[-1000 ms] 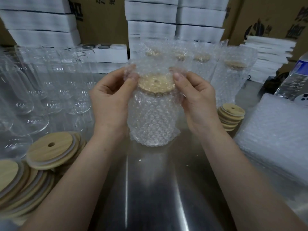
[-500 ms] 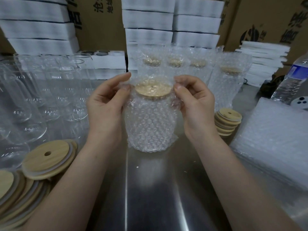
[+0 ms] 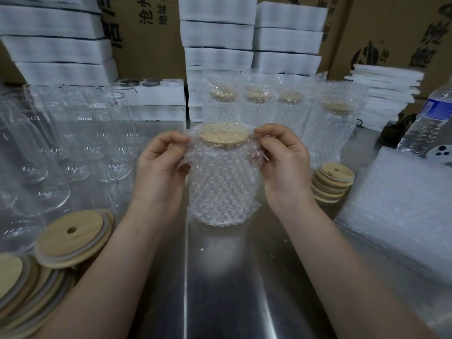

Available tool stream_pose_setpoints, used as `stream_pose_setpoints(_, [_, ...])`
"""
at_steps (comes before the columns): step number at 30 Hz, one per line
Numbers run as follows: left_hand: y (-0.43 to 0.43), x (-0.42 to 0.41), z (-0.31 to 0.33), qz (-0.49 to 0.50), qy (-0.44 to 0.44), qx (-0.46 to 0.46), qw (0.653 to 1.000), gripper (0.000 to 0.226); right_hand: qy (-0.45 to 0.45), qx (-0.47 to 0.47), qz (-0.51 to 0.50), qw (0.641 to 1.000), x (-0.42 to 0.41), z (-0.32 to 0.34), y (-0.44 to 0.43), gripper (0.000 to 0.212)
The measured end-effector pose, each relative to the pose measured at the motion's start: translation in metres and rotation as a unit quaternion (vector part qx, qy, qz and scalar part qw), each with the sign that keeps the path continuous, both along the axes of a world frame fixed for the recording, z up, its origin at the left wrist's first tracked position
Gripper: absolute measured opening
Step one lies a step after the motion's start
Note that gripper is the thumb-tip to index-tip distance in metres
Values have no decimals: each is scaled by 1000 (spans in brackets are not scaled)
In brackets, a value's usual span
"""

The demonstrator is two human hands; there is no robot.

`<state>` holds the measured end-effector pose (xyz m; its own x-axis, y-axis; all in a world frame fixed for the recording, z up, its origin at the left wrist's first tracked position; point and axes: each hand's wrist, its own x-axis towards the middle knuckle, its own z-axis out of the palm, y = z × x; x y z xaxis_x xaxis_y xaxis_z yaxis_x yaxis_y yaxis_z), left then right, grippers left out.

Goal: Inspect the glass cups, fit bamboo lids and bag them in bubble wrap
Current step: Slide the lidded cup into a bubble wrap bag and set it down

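Observation:
A glass cup sits upright inside a bubble wrap bag (image 3: 221,187) on the steel table, its bamboo lid (image 3: 223,135) showing at the bag's mouth. My left hand (image 3: 161,167) pinches the bag's top edge on the left of the lid. My right hand (image 3: 281,162) pinches the top edge on the right. Several bagged cups (image 3: 274,106) with lids stand in a row behind it. Bare glass cups (image 3: 73,143) crowd the left side.
Loose bamboo lids (image 3: 71,238) lie stacked at the near left, and a smaller lid stack (image 3: 332,182) stands at the right. A pile of bubble wrap bags (image 3: 401,211) fills the right side. A water bottle (image 3: 425,123), white foam blocks (image 3: 217,35) and cardboard boxes stand behind.
Both hands have slid down the bag's top edge, so the bag mouth now sits level with the lid. The bagged cup rests lower in view on the table.

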<state>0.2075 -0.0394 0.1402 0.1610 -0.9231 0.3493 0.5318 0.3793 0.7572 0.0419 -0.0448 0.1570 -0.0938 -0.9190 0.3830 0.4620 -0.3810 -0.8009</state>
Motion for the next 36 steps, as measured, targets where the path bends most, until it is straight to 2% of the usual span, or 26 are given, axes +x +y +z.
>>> stream_pose_setpoints(5, [-1,-2,-4,-17,4,2,1000,47,11,11,-35,999,3,-3,-2,47])
stream_pose_setpoints(8, [-3,-1,-6,-16,17,-1,1000,40,49,-3,-89,995,5,-6,-1,40])
stream_pose_setpoints(17, [-2,0,-13,5,0,33,999,15,160,-50,-196,966,13,-14,7,34])
stream_pose_setpoints(21, [-3,-1,-12,14,7,38,999,6,216,-80,-233,945,18,-16,13,17])
stream_pose_setpoints(25, [-6,-3,-16,15,11,66,998,18,287,-57,-208,933,21,-15,16,43])
stream_pose_setpoints(28, [-5,-4,-20,-38,-16,91,995,60,314,-49,-161,934,25,-13,18,41])
stream_pose_setpoints(30, [-3,-6,-21,-94,-37,82,991,75,316,-34,-126,940,26,-13,18,57])
stream_pose_setpoints(32, [0,-10,-22,-129,-62,56,988,68,302,-15,-90,949,27,-12,17,65])
stream_pose_setpoints(36, [0,-12,-23,-139,-77,31,987,55,282,19,-30,959,24,-7,15,70])
